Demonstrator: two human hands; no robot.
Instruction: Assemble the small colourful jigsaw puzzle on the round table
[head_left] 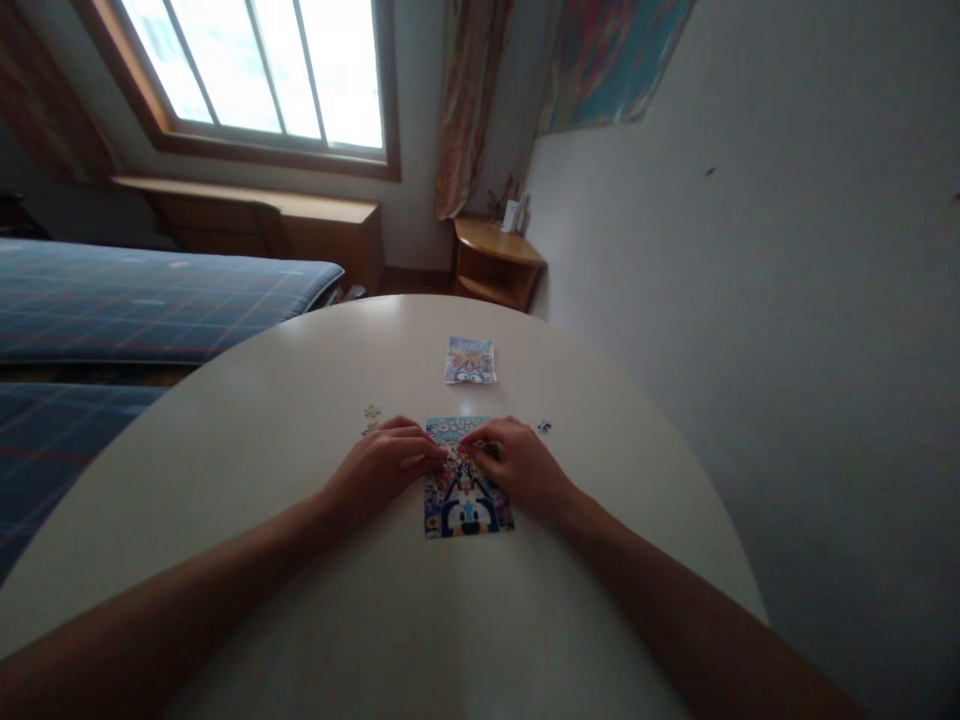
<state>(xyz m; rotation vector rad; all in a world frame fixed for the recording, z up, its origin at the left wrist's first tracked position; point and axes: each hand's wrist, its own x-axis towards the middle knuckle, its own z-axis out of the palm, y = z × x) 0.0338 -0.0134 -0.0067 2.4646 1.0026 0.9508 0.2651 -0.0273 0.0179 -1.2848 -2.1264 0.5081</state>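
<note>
A jigsaw puzzle (pixel 469 515) with a blue cartoon dog's face lies on the table, its upper middle partly covered by my fingers. My left hand (pixel 390 455) rests at its left edge, thumb and fingertips drawn together over the picture; what they hold, if anything, is too small to make out. From the other side my right hand (pixel 517 460) pinches a small puzzle piece (pixel 463 447), its fingertips on the upper middle of the picture. Loose puzzle pieces (pixel 372 410) lie beyond my left hand, partly hidden by it. Another loose piece (pixel 544 426) sits beyond my right hand.
The round white table (pixel 300 370) carries a small picture sheet (pixel 470 361) beyond the puzzle. A plaid-covered bed (pixel 150 300) stands at the left, and a white wall (pixel 750 300) borders the right side. Farther back is a wooden corner shelf (pixel 499 240).
</note>
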